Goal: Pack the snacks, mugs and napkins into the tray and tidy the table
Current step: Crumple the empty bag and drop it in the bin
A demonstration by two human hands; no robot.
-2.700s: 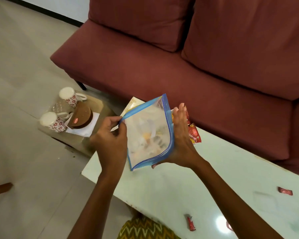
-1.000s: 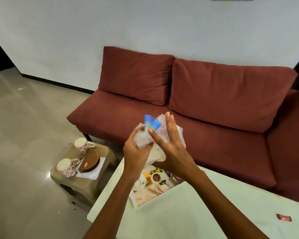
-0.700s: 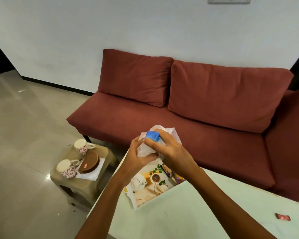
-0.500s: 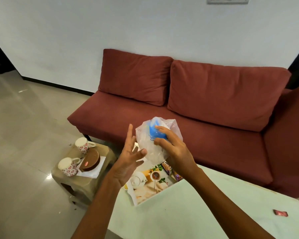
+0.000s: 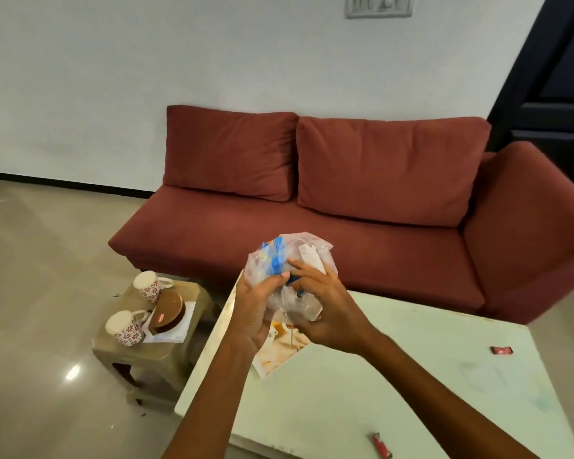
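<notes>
Both hands hold a crumpled clear zip bag (image 5: 294,260) with a blue seal, raised above the pale green table (image 5: 395,385). My left hand (image 5: 256,306) grips its left side and my right hand (image 5: 325,303) wraps its lower right. Under the hands lies the printed tray (image 5: 279,354) at the table's far left corner, mostly hidden. Two white mugs with red flowers (image 5: 148,285) (image 5: 125,327) stand on a low brown stool (image 5: 153,352), with a brown round lid (image 5: 168,312) on white napkins (image 5: 174,334).
Two small red sachets lie on the table, one at the right (image 5: 501,350) and one near the front edge (image 5: 382,444). A red sofa (image 5: 328,207) runs along the wall behind the table. Grey floor lies to the left.
The flat zip bag was crumpled into a ball between both hands. My left hand opened briefly, then closed on the bag again. The camera tilted up from the table.
</notes>
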